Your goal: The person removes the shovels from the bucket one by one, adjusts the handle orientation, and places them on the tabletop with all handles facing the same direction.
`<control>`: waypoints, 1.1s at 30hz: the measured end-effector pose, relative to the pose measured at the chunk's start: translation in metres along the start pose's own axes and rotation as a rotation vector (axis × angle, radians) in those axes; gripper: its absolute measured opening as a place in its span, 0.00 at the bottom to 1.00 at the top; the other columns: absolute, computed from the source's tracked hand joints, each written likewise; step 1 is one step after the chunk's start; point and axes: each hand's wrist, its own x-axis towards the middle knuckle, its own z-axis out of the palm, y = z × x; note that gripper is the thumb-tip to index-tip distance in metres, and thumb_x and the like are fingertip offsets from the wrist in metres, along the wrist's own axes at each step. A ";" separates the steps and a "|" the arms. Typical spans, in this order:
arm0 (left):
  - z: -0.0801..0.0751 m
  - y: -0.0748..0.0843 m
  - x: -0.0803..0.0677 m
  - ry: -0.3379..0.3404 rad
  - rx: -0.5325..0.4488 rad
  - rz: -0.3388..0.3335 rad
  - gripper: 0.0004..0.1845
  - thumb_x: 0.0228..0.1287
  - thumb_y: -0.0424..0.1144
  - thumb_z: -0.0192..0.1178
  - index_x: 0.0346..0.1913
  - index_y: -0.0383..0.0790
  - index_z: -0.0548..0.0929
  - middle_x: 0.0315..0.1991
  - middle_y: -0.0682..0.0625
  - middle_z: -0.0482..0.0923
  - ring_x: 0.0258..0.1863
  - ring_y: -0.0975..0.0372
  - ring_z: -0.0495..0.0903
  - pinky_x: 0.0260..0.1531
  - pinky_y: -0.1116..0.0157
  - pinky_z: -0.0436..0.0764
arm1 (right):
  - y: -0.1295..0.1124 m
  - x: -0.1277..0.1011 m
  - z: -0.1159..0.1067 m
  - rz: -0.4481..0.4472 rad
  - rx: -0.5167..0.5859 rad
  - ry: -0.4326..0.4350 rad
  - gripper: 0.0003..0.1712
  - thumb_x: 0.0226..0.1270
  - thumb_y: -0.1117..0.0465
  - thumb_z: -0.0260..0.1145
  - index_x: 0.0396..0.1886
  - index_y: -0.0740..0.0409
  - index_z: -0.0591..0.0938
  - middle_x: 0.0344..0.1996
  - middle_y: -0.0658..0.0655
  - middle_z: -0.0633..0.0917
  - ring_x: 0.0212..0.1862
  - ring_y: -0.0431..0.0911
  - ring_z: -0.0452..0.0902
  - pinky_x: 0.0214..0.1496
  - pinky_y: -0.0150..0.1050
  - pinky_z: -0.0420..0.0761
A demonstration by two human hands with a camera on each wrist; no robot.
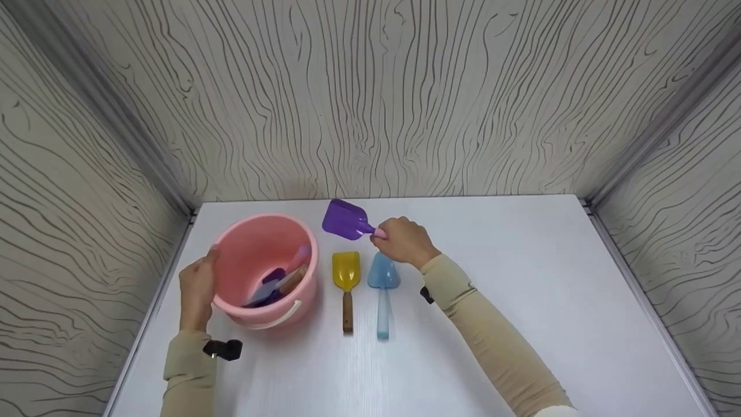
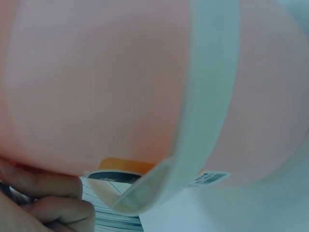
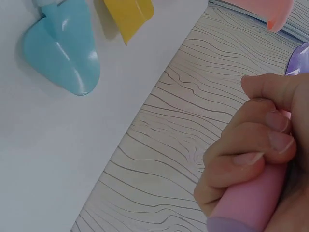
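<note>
A pink bucket [image 1: 263, 231] stands tilted on the left of the white table, several toy shovels [image 1: 283, 284] lying inside it. My left hand [image 1: 197, 286] grips its left rim; the left wrist view shows curled fingers [image 2: 58, 198] against the bucket wall [image 2: 106, 87]. In my right hand [image 1: 405, 238] is a purple toy shovel [image 1: 345, 220], held by its pink handle [image 3: 253, 193] above the table, blade towards the bucket. Below it lie a yellow shovel [image 1: 346, 271] with a brown handle and a light blue shovel [image 1: 384, 272], side by side.
The white table [image 1: 521, 278] is enclosed by wood-grain panels [image 1: 382, 104] at the back and both sides. A white bail handle [image 1: 282, 317] hangs on the bucket's front. Dark wristbands [image 1: 223, 349] are on both wrists.
</note>
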 end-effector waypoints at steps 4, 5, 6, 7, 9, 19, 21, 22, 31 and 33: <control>0.001 0.000 -0.001 0.014 -0.001 0.003 0.32 0.80 0.66 0.52 0.36 0.37 0.79 0.33 0.50 0.81 0.34 0.61 0.82 0.32 0.65 0.84 | 0.008 -0.006 0.008 0.040 0.016 0.007 0.19 0.79 0.52 0.66 0.26 0.54 0.81 0.19 0.47 0.73 0.24 0.42 0.70 0.28 0.37 0.70; 0.000 0.000 -0.001 0.011 -0.002 0.002 0.32 0.80 0.66 0.51 0.37 0.37 0.79 0.33 0.50 0.81 0.34 0.61 0.82 0.31 0.65 0.83 | 0.009 -0.007 0.010 0.051 0.026 0.008 0.19 0.79 0.52 0.66 0.26 0.54 0.81 0.18 0.47 0.73 0.24 0.42 0.70 0.28 0.37 0.69; 0.000 0.000 -0.001 0.008 -0.002 0.000 0.32 0.80 0.66 0.51 0.36 0.37 0.79 0.33 0.50 0.81 0.33 0.61 0.82 0.31 0.65 0.83 | 0.010 -0.008 0.012 0.060 0.033 0.011 0.19 0.79 0.52 0.66 0.26 0.54 0.80 0.18 0.47 0.73 0.24 0.42 0.70 0.27 0.37 0.69; -0.001 0.000 0.000 0.007 -0.004 -0.002 0.32 0.79 0.67 0.52 0.36 0.37 0.79 0.33 0.51 0.81 0.34 0.61 0.81 0.31 0.65 0.83 | 0.011 -0.009 0.014 0.067 0.039 0.013 0.19 0.79 0.52 0.66 0.26 0.55 0.81 0.18 0.47 0.73 0.24 0.42 0.70 0.28 0.37 0.69; -0.002 0.000 -0.001 0.005 -0.005 -0.006 0.32 0.79 0.67 0.51 0.36 0.37 0.79 0.33 0.51 0.81 0.34 0.60 0.82 0.32 0.65 0.83 | 0.014 -0.012 0.018 0.079 0.046 0.018 0.18 0.79 0.53 0.66 0.27 0.56 0.81 0.18 0.47 0.73 0.24 0.42 0.71 0.28 0.37 0.70; 0.002 -0.001 -0.002 0.011 0.016 0.008 0.36 0.80 0.67 0.49 0.49 0.33 0.83 0.39 0.48 0.85 0.38 0.60 0.83 0.37 0.65 0.83 | 0.030 -0.024 0.037 0.182 0.168 0.027 0.18 0.79 0.51 0.66 0.27 0.54 0.80 0.19 0.48 0.74 0.24 0.42 0.71 0.25 0.36 0.68; 0.002 0.000 -0.002 0.009 0.008 0.006 0.36 0.80 0.67 0.50 0.48 0.33 0.83 0.39 0.48 0.85 0.38 0.60 0.83 0.37 0.65 0.84 | 0.034 -0.027 0.040 0.192 0.198 0.032 0.18 0.80 0.51 0.66 0.28 0.54 0.79 0.20 0.48 0.74 0.24 0.42 0.70 0.25 0.36 0.68; 0.002 0.000 -0.002 0.006 0.002 0.002 0.36 0.80 0.67 0.50 0.48 0.33 0.83 0.39 0.48 0.85 0.38 0.60 0.84 0.37 0.65 0.84 | 0.035 -0.029 0.041 0.195 0.210 0.034 0.18 0.80 0.51 0.65 0.28 0.54 0.79 0.21 0.49 0.74 0.25 0.43 0.70 0.26 0.36 0.68; -0.002 -0.001 0.000 -0.008 -0.013 -0.002 0.31 0.79 0.66 0.52 0.29 0.42 0.75 0.32 0.51 0.78 0.34 0.61 0.79 0.34 0.64 0.81 | 0.048 -0.043 0.054 0.194 0.310 0.069 0.17 0.80 0.54 0.64 0.29 0.54 0.76 0.22 0.48 0.72 0.25 0.42 0.67 0.26 0.35 0.67; -0.002 -0.001 0.000 -0.017 -0.008 -0.001 0.31 0.79 0.66 0.51 0.30 0.41 0.75 0.32 0.51 0.79 0.34 0.61 0.79 0.34 0.64 0.81 | 0.052 -0.047 0.057 0.212 0.338 0.083 0.17 0.81 0.53 0.63 0.29 0.54 0.76 0.22 0.48 0.72 0.25 0.42 0.67 0.25 0.35 0.66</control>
